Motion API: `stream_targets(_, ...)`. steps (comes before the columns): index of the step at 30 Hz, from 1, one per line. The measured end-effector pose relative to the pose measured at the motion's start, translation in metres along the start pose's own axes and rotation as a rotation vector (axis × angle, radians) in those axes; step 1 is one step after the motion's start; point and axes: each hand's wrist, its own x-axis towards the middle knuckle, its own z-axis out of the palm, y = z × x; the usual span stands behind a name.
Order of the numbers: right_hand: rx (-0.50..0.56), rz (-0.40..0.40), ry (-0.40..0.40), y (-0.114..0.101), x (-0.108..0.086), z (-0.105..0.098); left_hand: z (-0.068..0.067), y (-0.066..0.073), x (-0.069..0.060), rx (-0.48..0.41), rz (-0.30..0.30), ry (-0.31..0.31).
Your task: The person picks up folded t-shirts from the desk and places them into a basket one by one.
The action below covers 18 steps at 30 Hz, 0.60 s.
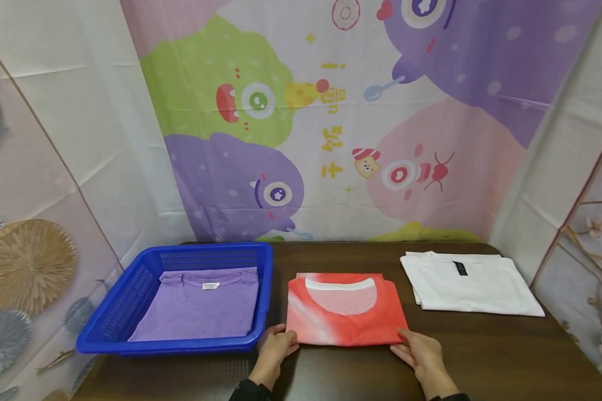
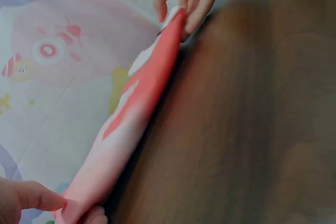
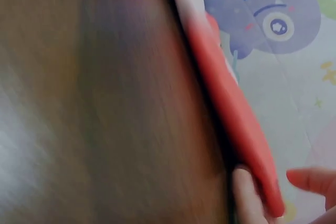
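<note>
A person's left hand [image 1: 275, 351] is pinching the near left corner of a folded red-and-white shirt [image 1: 347, 323], thumb on top and a finger below. The right hand [image 1: 421, 353] is straddling the near right corner, fingers against the near edge; its thumb is showing apart from the cloth in the right wrist view, so whether it is gripping cannot be told. The shirt is lying midway along the brown table [image 1: 341, 373], right of a blue plastic basket [image 1: 268, 284] and left of a folded white shirt [image 1: 474, 287].

Folding seems done, since all three garments are forming flat bundles. A folded purple shirt [image 1: 200, 312] is already resting inside the basket, while the other two are lying outside; what remains for them is staying unclear.

The red-and-white shirt's white neckband [image 1: 341, 287] is facing the far side, and the bundle's long axis is apparently running left to right.
</note>
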Motion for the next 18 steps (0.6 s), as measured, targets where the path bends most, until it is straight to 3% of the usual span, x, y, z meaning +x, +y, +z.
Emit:
stream_targets(2,-0.048,-0.007,-0.015,-0.002,0.006,0.0,0.001,0.001,0.005,0.055,0.007,0.014)
stream_targets(5,-0.127,-0.015,-0.021,-0.006,0.018,0.001,0.006,0.003,0.013,0.124,0.037,0.113)
stream_targets(9,-0.249,-0.016,0.03,-0.009,0.032,0.001,0.014,0.005,0.022,0.142,0.093,0.224)
stream_targets(11,-0.308,-0.019,0.055,-0.01,0.035,0.0,0.016,0.006,0.024,0.136,0.113,0.231)
stream_targets(18,-0.429,-0.007,0.022,-0.017,0.032,-0.004,0.013,0.009,0.022,0.209,0.045,0.149)
